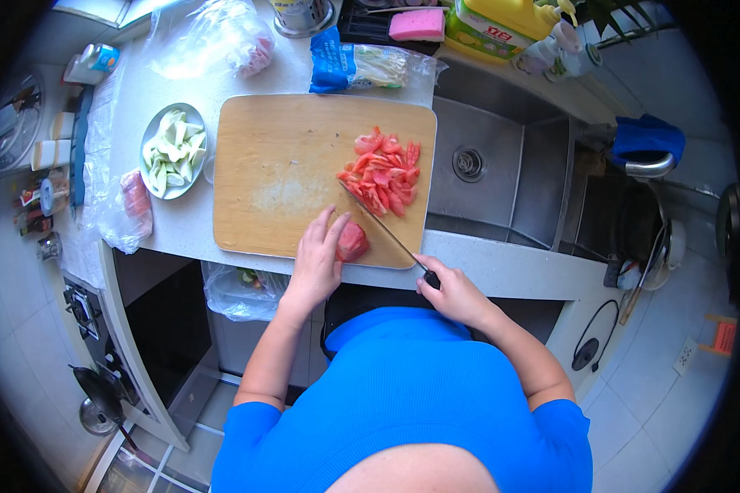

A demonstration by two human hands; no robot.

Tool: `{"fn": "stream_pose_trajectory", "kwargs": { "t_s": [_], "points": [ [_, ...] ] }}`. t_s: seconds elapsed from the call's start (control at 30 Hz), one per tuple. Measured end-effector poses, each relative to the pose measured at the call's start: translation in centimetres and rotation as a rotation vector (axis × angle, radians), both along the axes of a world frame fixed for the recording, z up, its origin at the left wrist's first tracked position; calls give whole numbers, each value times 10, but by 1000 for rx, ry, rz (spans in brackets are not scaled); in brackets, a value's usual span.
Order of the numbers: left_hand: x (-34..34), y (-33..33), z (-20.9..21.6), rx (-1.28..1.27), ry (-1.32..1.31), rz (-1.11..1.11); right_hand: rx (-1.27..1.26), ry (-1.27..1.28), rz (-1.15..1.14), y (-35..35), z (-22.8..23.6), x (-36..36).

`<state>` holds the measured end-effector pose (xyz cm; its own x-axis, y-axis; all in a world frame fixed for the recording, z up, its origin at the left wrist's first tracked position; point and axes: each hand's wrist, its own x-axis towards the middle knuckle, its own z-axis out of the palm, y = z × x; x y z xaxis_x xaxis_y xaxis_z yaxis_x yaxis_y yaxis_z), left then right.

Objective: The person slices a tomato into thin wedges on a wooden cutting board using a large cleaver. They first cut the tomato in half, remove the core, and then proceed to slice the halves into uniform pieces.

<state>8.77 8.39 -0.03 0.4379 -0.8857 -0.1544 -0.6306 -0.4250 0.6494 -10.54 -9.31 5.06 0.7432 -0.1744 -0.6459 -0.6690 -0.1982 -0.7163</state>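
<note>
On the wooden cutting board [279, 148], my left hand [316, 253] has its fingers curved over the left side of a peeled-looking red tomato piece [353, 243], holding it near the board's front edge. My right hand [456, 294] grips the black handle of a kitchen knife [393, 236]. The blade slants up and left across the board, just right of the tomato piece, its tip reaching the cut pile. That pile of tomato wedges [382, 174] lies at the board's right side.
A bowl of pale green cut vegetable [173, 150] stands left of the board, near bagged meat [135, 194]. Behind lie a blue-and-clear food packet [358, 66] and a plastic bag [214, 41]. To the right is a steel sink [477, 201]; a yellow detergent jug [497, 29] stands behind it.
</note>
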Motion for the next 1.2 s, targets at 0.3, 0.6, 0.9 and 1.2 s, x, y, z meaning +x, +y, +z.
{"fn": "stream_pose_trajectory", "kwargs": {
  "t_s": [0.3,0.6,0.9,1.2],
  "points": [
    [8,-14,-8,13,238,73,58,-8,-81,-7,17,8],
    [-22,-8,-16,-41,114,144,38,-67,-92,-2,20,8],
    [-21,-13,-39,-324,200,485,-135,-150,38,3,27,2],
    [-20,-16,-42,-337,181,487,-325,-86,172,9,30,13]
  ]
}}
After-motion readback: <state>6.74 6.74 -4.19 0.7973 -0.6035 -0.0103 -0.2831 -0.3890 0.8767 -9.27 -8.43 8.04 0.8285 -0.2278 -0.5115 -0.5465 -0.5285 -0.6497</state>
